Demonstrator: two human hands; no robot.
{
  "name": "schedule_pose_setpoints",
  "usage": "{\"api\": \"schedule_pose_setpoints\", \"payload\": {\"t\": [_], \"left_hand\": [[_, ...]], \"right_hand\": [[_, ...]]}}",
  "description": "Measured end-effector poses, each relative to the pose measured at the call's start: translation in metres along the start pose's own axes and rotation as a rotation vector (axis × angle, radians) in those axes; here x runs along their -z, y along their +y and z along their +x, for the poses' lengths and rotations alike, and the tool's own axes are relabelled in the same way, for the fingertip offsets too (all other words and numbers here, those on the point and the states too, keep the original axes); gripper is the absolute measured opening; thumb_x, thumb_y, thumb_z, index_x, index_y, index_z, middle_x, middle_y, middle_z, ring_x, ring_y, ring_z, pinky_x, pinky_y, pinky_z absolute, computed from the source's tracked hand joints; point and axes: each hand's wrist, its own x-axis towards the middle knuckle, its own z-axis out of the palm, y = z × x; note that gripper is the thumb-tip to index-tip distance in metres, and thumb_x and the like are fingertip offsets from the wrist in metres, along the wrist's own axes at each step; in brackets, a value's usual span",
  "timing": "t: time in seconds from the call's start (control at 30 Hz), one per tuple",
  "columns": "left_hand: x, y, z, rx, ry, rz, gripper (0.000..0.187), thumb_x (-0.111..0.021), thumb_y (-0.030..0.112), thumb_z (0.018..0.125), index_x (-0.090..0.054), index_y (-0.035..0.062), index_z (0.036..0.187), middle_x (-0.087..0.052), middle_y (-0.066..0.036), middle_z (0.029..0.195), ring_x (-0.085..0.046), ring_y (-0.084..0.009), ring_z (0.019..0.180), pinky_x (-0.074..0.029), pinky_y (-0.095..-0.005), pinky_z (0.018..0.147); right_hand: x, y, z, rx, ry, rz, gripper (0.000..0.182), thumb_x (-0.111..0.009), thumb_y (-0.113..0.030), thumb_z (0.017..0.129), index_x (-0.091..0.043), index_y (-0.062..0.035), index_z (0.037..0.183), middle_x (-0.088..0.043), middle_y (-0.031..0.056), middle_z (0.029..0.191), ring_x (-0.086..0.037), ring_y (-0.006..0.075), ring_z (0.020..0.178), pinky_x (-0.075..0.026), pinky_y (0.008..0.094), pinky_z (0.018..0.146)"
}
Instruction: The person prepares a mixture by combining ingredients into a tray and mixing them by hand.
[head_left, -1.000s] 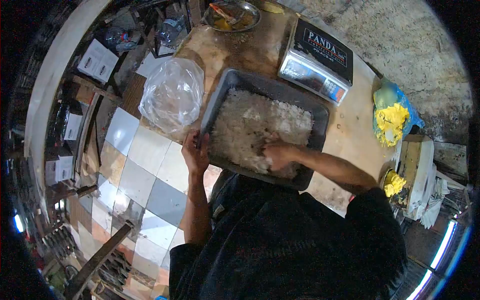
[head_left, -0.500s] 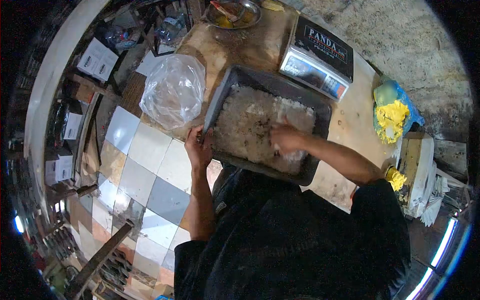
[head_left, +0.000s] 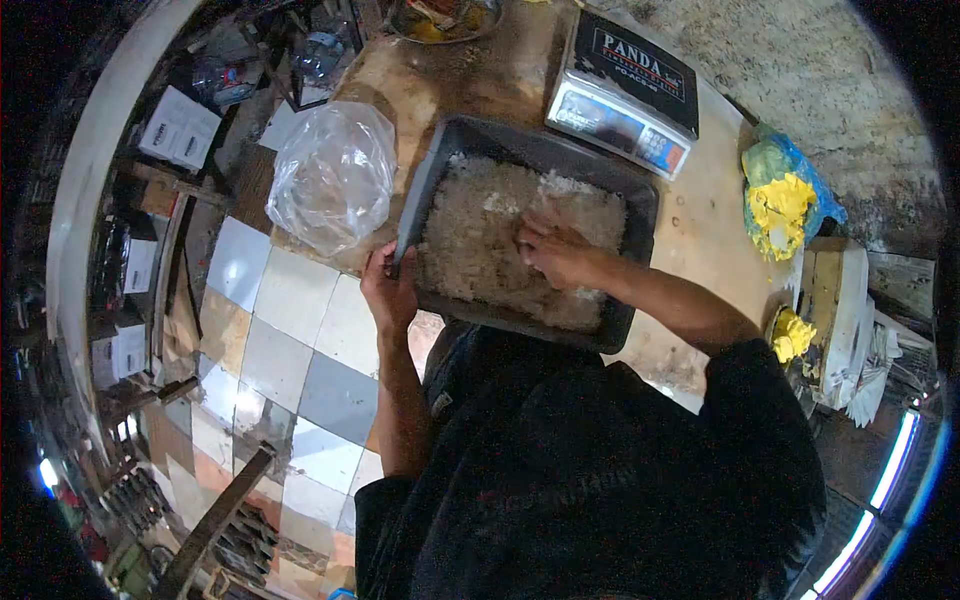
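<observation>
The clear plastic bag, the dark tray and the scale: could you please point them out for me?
Clear plastic bag [head_left: 333, 178], head view, middle of its crumpled surface.
Dark tray [head_left: 641, 225], head view, bare wall at picture right.
Scale [head_left: 640, 72], head view, its black top.

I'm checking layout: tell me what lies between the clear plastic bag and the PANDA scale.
The far left corner of the dark tray, with bare tabletop beyond it. The head view shows this.
</observation>
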Motion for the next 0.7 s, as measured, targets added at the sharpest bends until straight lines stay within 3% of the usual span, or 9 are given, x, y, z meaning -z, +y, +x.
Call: {"api": "schedule_pose_setpoints", "payload": {"t": [0.07,0.13,0.17,0.3,0.37,0.4,0.5,0.57,0.7], "left_hand": [[0.002,0.008,0.0,0.054,0.008,0.088,0.015,-0.069,0.008,0.079,-0.062,0.0013,0.091,-0.057,-0.009,0.078,-0.056,-0.0181,0.068,-0.044,-0.0293,0.062],[0.004,0.016,0.001,0.046,-0.016,0.143,0.014,-0.069,0.008,0.08,-0.062,0.0012,0.09,-0.057,-0.008,0.078,-0.055,-0.0167,0.068,-0.044,-0.0288,0.062],[0.006,0.019,0.003,0.026,-0.037,0.189,0.014,-0.068,0.009,0.08,-0.062,0.0012,0.09,-0.057,-0.007,0.078,-0.054,-0.0154,0.067,-0.044,-0.0284,0.062],[0.004,0.016,0.006,-0.025,-0.042,0.134,0.014,-0.067,0.01,0.081,-0.061,0.0016,0.09,-0.056,-0.006,0.076,-0.053,-0.0147,0.067,-0.043,-0.0281,0.062],[0.008,0.018,0.007,0.018,-0.111,0.207,0.014,-0.066,0.01,0.082,-0.06,0.0017,0.091,-0.056,-0.006,0.075,-0.053,-0.0146,0.067,-0.043,-0.0283,0.062],[0.008,0.012,0.005,0.083,-0.131,0.088,0.014,-0.066,0.01,0.083,-0.059,0.0015,0.092,-0.057,-0.006,0.077,-0.053,-0.0152,0.067,-0.043,-0.0286,0.062],[0.008,0.014,0.006,0.05,-0.122,0.066,0.013,-0.065,0.008,0.082,-0.059,0.0011,0.092,-0.057,-0.007,0.078,-0.053,-0.0157,0.067,-0.044,-0.029,0.062],[0.007,0.004,0.005,0.012,-0.104,0.095,0.013,-0.065,0.008,0.082,-0.059,0.0011,0.092,-0.058,-0.007,0.078,-0.054,-0.0164,0.068,-0.044,-0.0294,0.063],[0.007,0.003,0.005,0.067,-0.102,0.052,0.013,-0.065,0.008,0.082,-0.059,0.001,0.093,-0.058,-0.009,0.08,-0.055,-0.0191,0.068,-0.044,-0.0306,0.063]], "right_hand": [[-0.001,-0.004,-0.004,0.031,0.087,-0.026,0.037,-0.07,-0.023,0.059,-0.064,-0.001,0.089,-0.051,0.0141,0.116,-0.037,0.0307,0.124,0.004,0.0599,0.11],[0.027,-0.038,-0.02,0.118,-0.468,-0.074,0.034,-0.069,-0.022,0.065,-0.063,-0.0039,0.093,-0.048,0.0132,0.121,-0.03,0.0307,0.129,0.002,0.0591,0.111],[0.016,-0.032,-0.022,0.123,-0.463,-0.067,0.034,-0.069,-0.022,0.065,-0.063,-0.0039,0.093,-0.048,0.0132,0.121,-0.03,0.0307,0.129,0.002,0.0591,0.111],[-0.037,0.016,-0.03,-0.017,0.034,0.041,0.05,-0.067,-0.016,0.069,-0.054,-0.0072,0.116,-0.03,0.0181,0.138,-0.02,0.0355,0.134,-0.008,0.0529,0.113],[-0.023,0.01,0.001,-0.29,0.24,-0.274,0.079,-0.078,-0.026,0.055,-0.048,-0.0099,0.126,-0.031,0.0173,0.138,-0.032,0.0372,0.127,-0.033,0.0584,0.1],[-0.008,-0.002,0.011,-0.288,0.233,-0.277,0.079,-0.078,-0.026,0.055,-0.048,-0.0099,0.126,-0.031,0.0173,0.138,-0.032,0.0372,0.127,-0.033,0.0584,0.1],[0.032,-0.035,0.02,-0.41,0.008,0.168,0.054,-0.069,-0.016,0.068,-0.054,-0.006,0.119,-0.027,0.0164,0.141,-0.022,0.0334,0.135,-0.025,0.0524,0.107],[0.036,-0.039,0.003,-0.06,-0.485,-0.021,0.058,-0.075,-0.02,0.061,-0.058,-0.005,0.114,-0.027,0.0166,0.142,-0.022,0.0333,0.135,-0.025,0.0518,0.108],[-0.022,0.009,-0.014,0.014,-0.483,-0.12,0.061,-0.079,-0.03,0.054,-0.062,-0.004,0.107,-0.031,0.0163,0.14,-0.022,0.0311,0.135,-0.027,0.0519,0.107]]}}
